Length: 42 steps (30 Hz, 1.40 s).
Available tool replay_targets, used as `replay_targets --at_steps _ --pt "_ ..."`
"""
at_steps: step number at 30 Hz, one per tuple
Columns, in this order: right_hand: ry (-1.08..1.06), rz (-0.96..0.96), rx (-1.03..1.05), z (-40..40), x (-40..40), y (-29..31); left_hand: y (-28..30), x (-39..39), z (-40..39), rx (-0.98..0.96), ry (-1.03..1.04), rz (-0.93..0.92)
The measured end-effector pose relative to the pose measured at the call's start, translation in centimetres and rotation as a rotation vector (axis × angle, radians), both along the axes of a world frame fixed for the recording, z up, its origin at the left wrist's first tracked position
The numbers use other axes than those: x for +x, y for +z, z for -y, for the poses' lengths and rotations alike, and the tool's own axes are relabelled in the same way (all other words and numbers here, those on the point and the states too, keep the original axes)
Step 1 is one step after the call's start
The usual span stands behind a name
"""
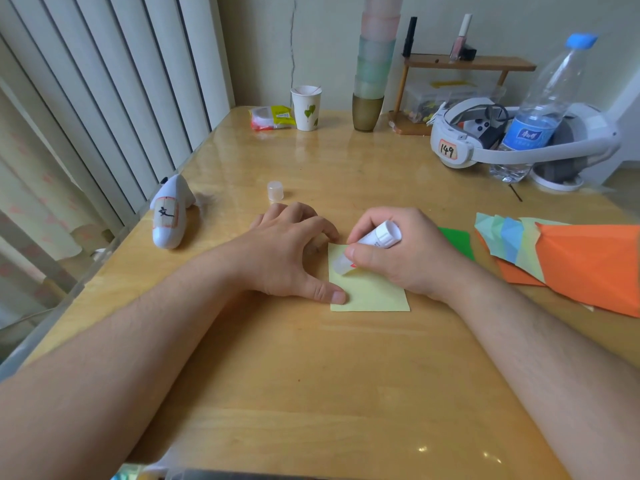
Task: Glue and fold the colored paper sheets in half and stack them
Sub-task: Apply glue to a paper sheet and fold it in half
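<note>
Right-hand fingers [360, 252] curl around a white glue stick [375, 242], its tip pressed to a pale yellow square paper sheet [372, 292] on the glossy wooden table [311, 375]. The left hand [287, 252], fingers spread, pins the sheet's left edge. Right of the sheet lies a fanned pile of orange, blue and green papers [571, 258]. Beyond, a white headset [457, 147] is labelled "149". Vertical blinds [104, 98] hang left.

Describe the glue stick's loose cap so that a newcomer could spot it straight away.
Start at the wooden table and find the left hand pressing on the yellow sheet. Just beyond its fingers stands the cap, alone on bare wood. It is small, translucent and whitish, far smaller than the paper cup behind it.
</note>
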State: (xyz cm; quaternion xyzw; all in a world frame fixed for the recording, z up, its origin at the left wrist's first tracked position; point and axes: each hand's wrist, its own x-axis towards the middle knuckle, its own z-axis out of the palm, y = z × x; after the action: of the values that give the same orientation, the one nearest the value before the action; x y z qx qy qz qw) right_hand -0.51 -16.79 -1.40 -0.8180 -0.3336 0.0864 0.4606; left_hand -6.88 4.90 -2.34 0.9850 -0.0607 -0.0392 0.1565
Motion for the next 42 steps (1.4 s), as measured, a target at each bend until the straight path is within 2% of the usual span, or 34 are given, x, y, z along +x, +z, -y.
replay_targets --at_steps 10,19,36,39,42 --pt "-0.016 -0.017 -0.056 -0.1 0.1 0.1 0.1 -0.1 0.1 0.0 -0.001 -0.002" --pt "-0.011 -0.024 -0.165 3.2 1.6 1.2 0.4 -0.4 0.0 0.018 -0.026 -0.04" --pt "-0.006 -0.011 -0.19 4.0 1.9 1.6 0.8 -0.7 0.2 0.007 -0.029 -0.056" --pt "-0.013 -0.015 -0.135 4.0 1.8 2.5 0.9 -0.8 0.2 0.008 -0.025 -0.058" --pt "-0.015 -0.011 0.008 3.2 1.6 3.8 0.9 -0.7 0.3 0.016 -0.025 -0.057"
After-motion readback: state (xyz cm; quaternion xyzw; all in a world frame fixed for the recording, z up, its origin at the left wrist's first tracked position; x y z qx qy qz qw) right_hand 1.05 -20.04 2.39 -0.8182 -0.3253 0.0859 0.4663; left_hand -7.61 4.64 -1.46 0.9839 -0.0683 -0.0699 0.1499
